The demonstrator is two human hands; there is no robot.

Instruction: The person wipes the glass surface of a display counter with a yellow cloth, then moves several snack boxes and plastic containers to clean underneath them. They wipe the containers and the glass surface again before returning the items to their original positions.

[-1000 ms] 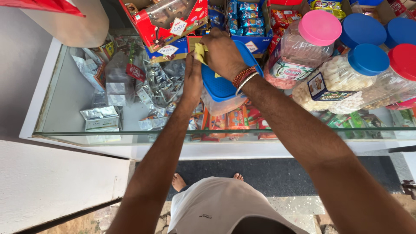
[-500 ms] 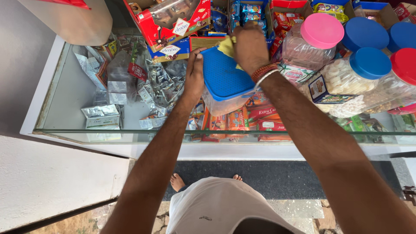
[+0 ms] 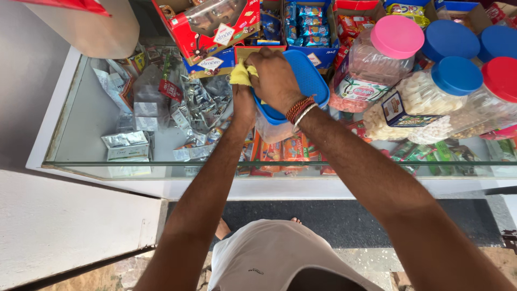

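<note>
The right hand (image 3: 274, 78) lies palm down on the blue lid (image 3: 307, 86) of a clear tub (image 3: 269, 129), its fingers curled round a yellow cloth (image 3: 240, 74) pressed at the lid's left edge. Bangles (image 3: 300, 110) ring that wrist. The left hand (image 3: 243, 105) is closed against the tub's left side, just under the cloth, steadying it. The tub stands on the glass counter (image 3: 91, 129), in front of a red box (image 3: 207, 24) of sweets and a blue tray (image 3: 309, 27) of packets. To its right stand a pink-lidded jar (image 3: 377, 59), a blue-lidded jar (image 3: 425, 102) and a red-lidded jar (image 3: 501, 97), all close together. Silver sachets (image 3: 126, 143) and orange packets (image 3: 285, 148) show through the glass below. The person's white shirt (image 3: 264, 258) fills the bottom of the view.
</note>
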